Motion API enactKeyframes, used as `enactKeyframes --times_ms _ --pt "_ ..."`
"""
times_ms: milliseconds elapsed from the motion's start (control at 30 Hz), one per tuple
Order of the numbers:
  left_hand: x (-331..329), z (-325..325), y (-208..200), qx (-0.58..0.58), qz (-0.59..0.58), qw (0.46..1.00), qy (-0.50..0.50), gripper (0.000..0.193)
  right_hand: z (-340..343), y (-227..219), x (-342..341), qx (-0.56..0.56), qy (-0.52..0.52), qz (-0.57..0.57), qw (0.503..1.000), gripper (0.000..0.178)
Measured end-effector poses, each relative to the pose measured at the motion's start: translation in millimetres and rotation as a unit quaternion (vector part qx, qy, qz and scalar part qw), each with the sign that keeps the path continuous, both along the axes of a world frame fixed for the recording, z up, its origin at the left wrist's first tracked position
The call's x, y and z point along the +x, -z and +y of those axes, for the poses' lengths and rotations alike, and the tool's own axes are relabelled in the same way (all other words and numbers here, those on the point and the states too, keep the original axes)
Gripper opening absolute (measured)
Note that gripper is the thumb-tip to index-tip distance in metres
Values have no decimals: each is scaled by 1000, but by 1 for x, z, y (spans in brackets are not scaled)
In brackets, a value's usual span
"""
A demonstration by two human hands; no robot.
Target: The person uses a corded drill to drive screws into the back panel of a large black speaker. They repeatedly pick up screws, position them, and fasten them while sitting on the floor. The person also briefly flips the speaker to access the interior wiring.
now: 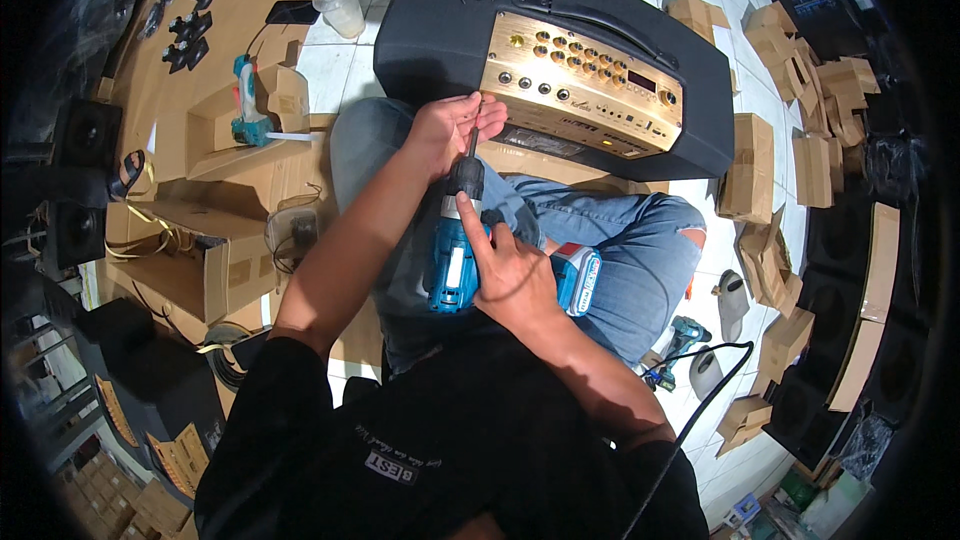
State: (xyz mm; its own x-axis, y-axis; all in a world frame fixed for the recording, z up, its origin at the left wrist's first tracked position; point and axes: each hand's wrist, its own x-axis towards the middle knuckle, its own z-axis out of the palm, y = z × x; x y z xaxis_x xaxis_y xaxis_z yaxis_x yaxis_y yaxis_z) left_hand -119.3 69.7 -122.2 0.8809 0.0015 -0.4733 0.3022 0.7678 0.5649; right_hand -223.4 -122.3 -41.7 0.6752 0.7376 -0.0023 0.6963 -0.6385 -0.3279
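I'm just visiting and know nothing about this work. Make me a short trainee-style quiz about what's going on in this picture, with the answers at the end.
1. Fill in the blank: the control panel on the black speaker box is ____ in colour.
2. Which hand grips the handle of the blue drill? A) the left; B) the right; C) neither.
3. True or false: a second drill lies on top of the black speaker box.

Key:
1. Gold.
2. B: the right hand grips it.
3. False: the second drill lies on the floor, on the person's right.
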Motion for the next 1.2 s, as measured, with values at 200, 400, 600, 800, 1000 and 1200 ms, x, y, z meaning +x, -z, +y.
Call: enactKeyframes --times_ms 200,400,600,800,1000,1200 --pt "-10 -6 -3 75 -10 997 -21 37 -4 4 3 -3 7 42 999 103" --pt "-69 -13 -20 267 -110 924 -252 40 -1 2 3 9 20 48 999 93" --pt "-180 -8 -22 395 -23 890 -229 37 -3 19 4 28 4 10 1000 84" --pt "-219 -70 -24 428 -160 869 -190 36 0 16 5 30 4 62 998 91" --pt "-207 -79 -23 451 -198 847 -201 35 2 12 8 26 -3 73 997 93" --pt "-203 -79 -29 452 -168 854 -195 32 4 13 8 -3 2 71 997 95"
